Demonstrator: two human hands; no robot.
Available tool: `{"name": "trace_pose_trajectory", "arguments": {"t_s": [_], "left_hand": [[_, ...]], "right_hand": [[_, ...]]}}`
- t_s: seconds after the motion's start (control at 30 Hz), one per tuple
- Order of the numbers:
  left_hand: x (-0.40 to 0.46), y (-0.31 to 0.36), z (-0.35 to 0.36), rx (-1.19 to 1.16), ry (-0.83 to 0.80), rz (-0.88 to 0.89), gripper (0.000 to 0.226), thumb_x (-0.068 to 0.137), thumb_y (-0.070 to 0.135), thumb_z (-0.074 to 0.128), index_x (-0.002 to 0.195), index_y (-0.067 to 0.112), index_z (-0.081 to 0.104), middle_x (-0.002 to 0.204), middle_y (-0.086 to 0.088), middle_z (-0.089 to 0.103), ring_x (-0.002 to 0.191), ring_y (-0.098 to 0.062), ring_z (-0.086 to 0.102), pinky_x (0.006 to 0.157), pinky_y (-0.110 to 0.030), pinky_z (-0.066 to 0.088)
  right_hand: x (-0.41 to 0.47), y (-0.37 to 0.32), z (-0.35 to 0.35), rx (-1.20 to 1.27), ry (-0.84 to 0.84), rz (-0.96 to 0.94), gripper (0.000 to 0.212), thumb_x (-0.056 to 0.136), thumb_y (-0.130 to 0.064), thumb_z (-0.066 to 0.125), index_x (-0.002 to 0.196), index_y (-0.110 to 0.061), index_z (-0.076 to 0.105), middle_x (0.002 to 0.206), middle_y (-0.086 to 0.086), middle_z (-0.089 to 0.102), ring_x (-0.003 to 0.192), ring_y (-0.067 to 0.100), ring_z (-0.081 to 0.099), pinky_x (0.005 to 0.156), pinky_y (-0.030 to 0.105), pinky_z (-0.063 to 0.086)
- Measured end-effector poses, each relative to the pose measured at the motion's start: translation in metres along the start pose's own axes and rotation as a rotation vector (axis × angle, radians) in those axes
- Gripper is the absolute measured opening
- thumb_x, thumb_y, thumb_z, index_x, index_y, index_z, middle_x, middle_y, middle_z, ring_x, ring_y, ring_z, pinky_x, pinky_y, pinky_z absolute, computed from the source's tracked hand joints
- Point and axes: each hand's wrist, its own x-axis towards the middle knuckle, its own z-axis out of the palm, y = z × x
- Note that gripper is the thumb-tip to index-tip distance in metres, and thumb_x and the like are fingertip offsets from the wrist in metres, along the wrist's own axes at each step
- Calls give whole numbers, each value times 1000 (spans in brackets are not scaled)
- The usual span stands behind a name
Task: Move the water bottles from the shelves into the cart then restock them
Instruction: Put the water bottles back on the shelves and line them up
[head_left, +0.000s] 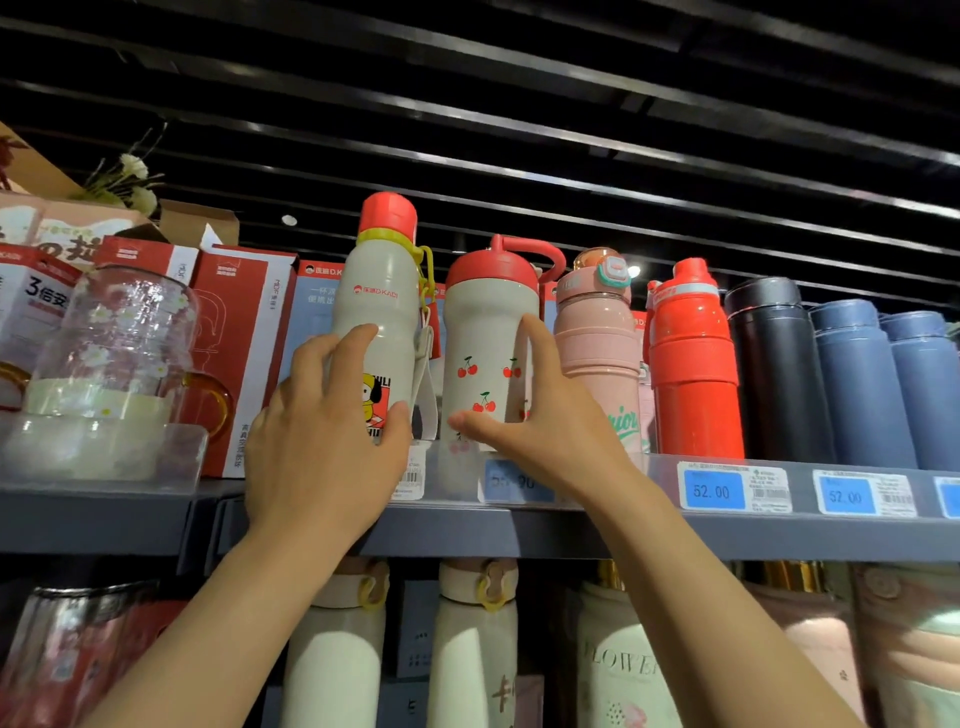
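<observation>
Both hands are raised to the top shelf (519, 530): the left hand (324, 441) wraps the lower body of the cream bottle with the red cap (376, 322), fingers behind its left side and thumb pressed across the cartoon print at the front, while the right hand (535, 421) is spread in a wide C around the cherry-print bottle (485, 353), index finger up its right side and thumb along its base, touching but not plainly clamped. Whether these two are being lifted off or set back cannot be told, since the cart is out of sight; the cream bottle looks held a little above its neighbours, so a pick-up or a final placement seems likeliest. The next move calls for the right hand to close firmly and for both bottles to clear the clear plastic lip (670, 462) at the shelf edge without knocking the pink bottle (597, 353) just beside the cherry one.
</observation>
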Motion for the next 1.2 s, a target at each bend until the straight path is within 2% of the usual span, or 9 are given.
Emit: {"name": "trace_pose_trajectory", "arguments": {"t_s": [0.1,0.17,0.2,0.23,0.33,0.5,0.7,0.97,1.2], "left_hand": [[-1,2,0,11,3,-11,62,85,32,60,141,21,37,145,-10,32,116,-39,46,78,-49,45],[0,1,1,20,-1,1,62,84,33,62,140,22,38,148,-10,28,118,-40,45,79,-51,46],[1,1,2,24,-6,8,62,84,34,62,139,22,38,148,-9,28,118,-40,45,79,-51,46],[1,0,3,24,-9,13,62,83,34,63,139,22,39,148,-9,29,117,-40,46,79,-52,46],[0,-3,4,16,-7,26,61,81,35,64,137,21,42,144,-10,34,114,-40,49,77,-52,47],[-2,-5,6,55,8,77,57,80,33,66,131,18,48,137,-14,43,110,-42,53,76,-54,49],[-2,-5,5,61,3,87,55,82,32,64,132,17,48,136,-13,45,111,-41,52,76,-54,49],[-1,-7,6,51,33,124,56,80,27,69,130,14,49,131,-14,49,106,-42,54,71,-52,50],[-4,0,6,90,39,68,51,84,29,64,132,17,49,135,-10,45,114,-40,49,79,-53,47]], "right_hand": [[-7,5,-11,58,272,-74,85,78,-51,72,145,-30,24,119,-7,57,101,12,58,83,31,49],[-5,15,-26,-32,512,-101,71,81,-41,70,140,-24,34,122,-1,57,106,20,56,83,39,50],[-4,22,-33,-94,561,-66,70,80,-40,70,139,-25,34,123,2,56,107,25,55,82,42,50],[-2,29,-38,-139,551,-1,74,78,-41,70,140,-27,31,125,4,54,109,28,54,82,43,50],[0,45,-41,-168,349,181,91,71,-48,72,143,-33,19,125,9,52,108,32,54,84,45,50],[10,50,-39,-216,142,307,107,70,-44,79,147,-32,6,127,12,55,106,35,58,84,41,49],[13,57,-45,-20,137,330,109,62,-34,84,142,-41,10,118,7,59,95,30,63,84,49,53],[12,64,-50,32,144,303,103,64,-32,83,141,-44,16,115,3,59,94,26,63,83,48,54],[6,70,-60,27,158,229,97,64,-41,81,137,-46,18,111,0,61,93,27,63,82,49,54]]}}
